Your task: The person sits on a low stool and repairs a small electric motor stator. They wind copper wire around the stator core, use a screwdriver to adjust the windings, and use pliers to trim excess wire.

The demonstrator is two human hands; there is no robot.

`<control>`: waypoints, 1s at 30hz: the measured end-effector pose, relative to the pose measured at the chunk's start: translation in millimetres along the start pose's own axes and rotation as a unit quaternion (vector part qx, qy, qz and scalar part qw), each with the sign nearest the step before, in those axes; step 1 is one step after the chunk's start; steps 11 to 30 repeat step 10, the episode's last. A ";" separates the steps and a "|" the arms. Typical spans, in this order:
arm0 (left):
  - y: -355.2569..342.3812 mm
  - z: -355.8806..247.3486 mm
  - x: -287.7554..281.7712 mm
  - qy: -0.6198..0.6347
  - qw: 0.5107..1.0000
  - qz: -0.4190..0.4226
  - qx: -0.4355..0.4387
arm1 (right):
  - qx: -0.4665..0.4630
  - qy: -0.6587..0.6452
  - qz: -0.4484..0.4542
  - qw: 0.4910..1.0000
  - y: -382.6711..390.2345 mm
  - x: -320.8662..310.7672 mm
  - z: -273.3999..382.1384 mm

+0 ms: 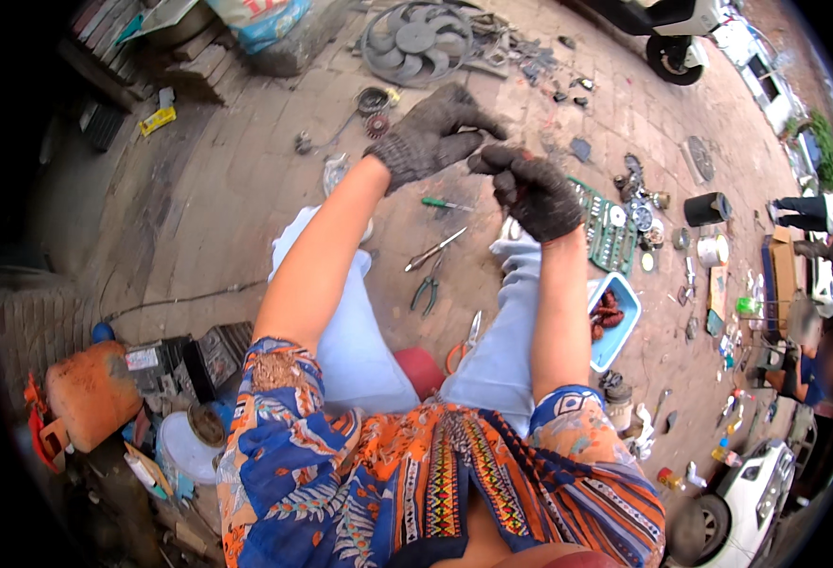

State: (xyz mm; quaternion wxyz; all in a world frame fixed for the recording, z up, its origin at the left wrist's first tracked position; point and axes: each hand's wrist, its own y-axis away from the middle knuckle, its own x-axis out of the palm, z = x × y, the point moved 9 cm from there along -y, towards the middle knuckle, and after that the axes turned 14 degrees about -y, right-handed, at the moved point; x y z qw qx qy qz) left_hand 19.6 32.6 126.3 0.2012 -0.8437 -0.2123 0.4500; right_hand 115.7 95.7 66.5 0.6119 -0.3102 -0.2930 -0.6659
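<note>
Both my hands wear dark, stained knit work gloves and are raised over the paving in front of my knees. My left hand (435,137) has its fingers stretched toward the right, with the thumb apart from them. Close beside it, my right hand (537,197) has curled fingers; whatever they may hold is too small or hidden to make out. Below them on the ground lie a green-handled screwdriver (447,204), metal pliers (435,250), dark green-handled pliers (425,294) and orange-handled scissors (464,348). Right of my right hand is a green socket set case (609,232).
A blue tray (633,317) with reddish-brown parts sits by my right knee. A fan (418,40) and loose parts lie ahead. An orange jerrycan (94,393) and a battery (156,364) stand at left. A scooter wheel (677,62), a white car (752,506) and people are farther off.
</note>
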 end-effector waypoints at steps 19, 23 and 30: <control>1.0 14.4 7.2 0.065 0.992 0.100 -0.050 | 0.033 0.002 0.010 0.999 -5.6 -14.5 0.9; 1.0 14.4 7.2 0.065 0.992 0.100 -0.050 | 0.033 0.002 0.010 0.999 -5.6 -14.5 0.9; 1.0 14.4 7.2 0.065 0.992 0.100 -0.050 | 0.033 0.002 0.010 0.999 -5.6 -14.5 0.9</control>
